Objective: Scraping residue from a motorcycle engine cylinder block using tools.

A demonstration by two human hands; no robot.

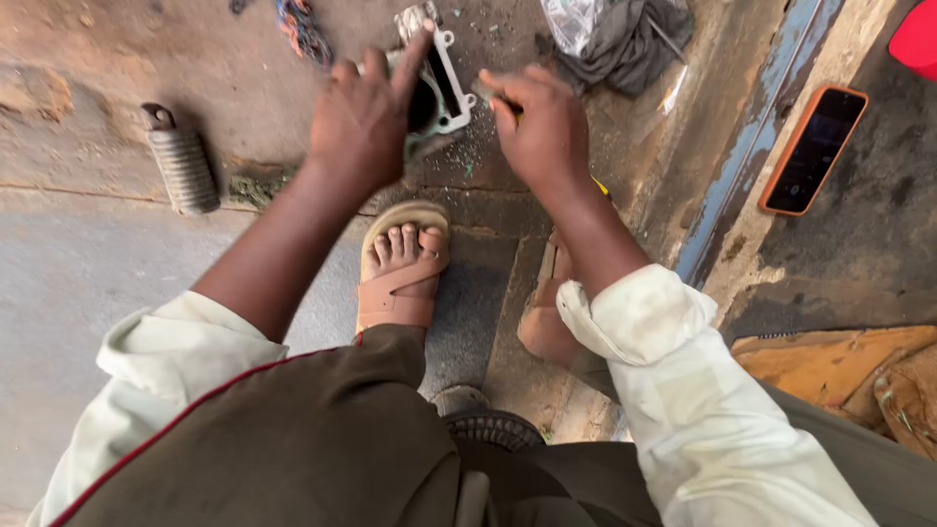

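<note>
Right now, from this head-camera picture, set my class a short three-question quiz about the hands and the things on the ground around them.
1. True or false: the left hand grips a metal engine part with a round bore.
2. Which lies nearest the right edge of the view? A) coil spring B) phone in an orange case C) grey rag
3. Fill in: the right hand holds a thin tool whose tip meets the engine part's ____ side, as seen here.

Key: 1 true; 2 B; 3 right
</note>
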